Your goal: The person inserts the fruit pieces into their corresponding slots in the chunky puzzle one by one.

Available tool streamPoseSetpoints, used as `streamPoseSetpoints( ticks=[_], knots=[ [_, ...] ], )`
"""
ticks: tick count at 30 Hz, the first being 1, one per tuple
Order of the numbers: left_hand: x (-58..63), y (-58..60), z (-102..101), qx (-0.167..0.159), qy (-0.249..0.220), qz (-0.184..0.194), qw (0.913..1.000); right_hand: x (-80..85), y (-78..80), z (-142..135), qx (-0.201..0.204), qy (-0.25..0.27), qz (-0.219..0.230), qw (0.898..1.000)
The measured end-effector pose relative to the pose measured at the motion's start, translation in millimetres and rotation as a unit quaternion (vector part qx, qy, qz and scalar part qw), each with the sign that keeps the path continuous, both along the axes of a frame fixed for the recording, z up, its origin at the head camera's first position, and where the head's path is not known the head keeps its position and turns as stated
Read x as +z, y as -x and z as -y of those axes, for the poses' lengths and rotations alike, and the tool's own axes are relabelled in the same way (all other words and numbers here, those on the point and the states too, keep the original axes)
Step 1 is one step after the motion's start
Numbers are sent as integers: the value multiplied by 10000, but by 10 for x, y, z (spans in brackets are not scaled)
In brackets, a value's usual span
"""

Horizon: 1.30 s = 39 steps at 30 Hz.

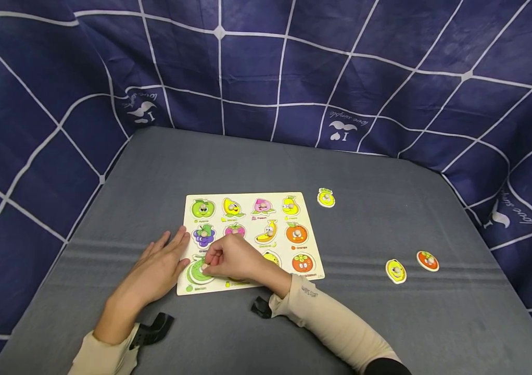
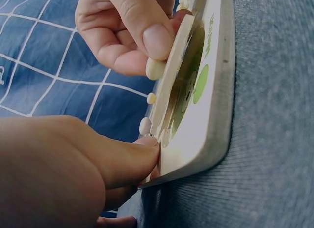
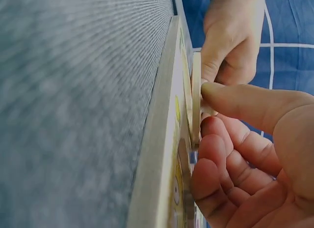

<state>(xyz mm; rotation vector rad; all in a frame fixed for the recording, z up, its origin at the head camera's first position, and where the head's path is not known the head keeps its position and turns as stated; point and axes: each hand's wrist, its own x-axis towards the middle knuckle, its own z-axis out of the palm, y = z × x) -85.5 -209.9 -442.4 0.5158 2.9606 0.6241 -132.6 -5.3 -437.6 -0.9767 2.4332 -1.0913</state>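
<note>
A pale wooden fruit puzzle board lies on the table, with several knobbed fruit pieces or pictures in rows. My right hand pinches the small knob of the green melon piece between thumb and fingertips. That round piece is over the board's near-left corner, tilted, with a gap between it and the green recess in the left wrist view. My left hand rests at the board's left edge, fingers extended and its thumb touching the edge. The right hand and forearm hide part of the middle and bottom rows.
Right of the board lie three loose pieces: a yellow pineapple-like one, a yellow smiling one and a red-orange one with green leaves. A grey cloth covers the table. Blue gridded curtains surround its back and sides.
</note>
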Motion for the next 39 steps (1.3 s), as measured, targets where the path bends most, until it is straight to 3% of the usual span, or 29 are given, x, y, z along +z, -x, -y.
streamPoseSetpoints(
  ticks=[21, 29, 39],
  knots=[
    [18, 5, -30, -55, -6, -30, 10000, 33, -39, 85, -21, -680, -525, 9963],
    [23, 0, -25, -68, 16, -73, 9999, 48, -37, 59, -74, -376, -135, 9992],
    [21, -11, -2, -38, -10, -8, 10000, 75, -41, -15, -252, -108, -46, 9996]
  ],
)
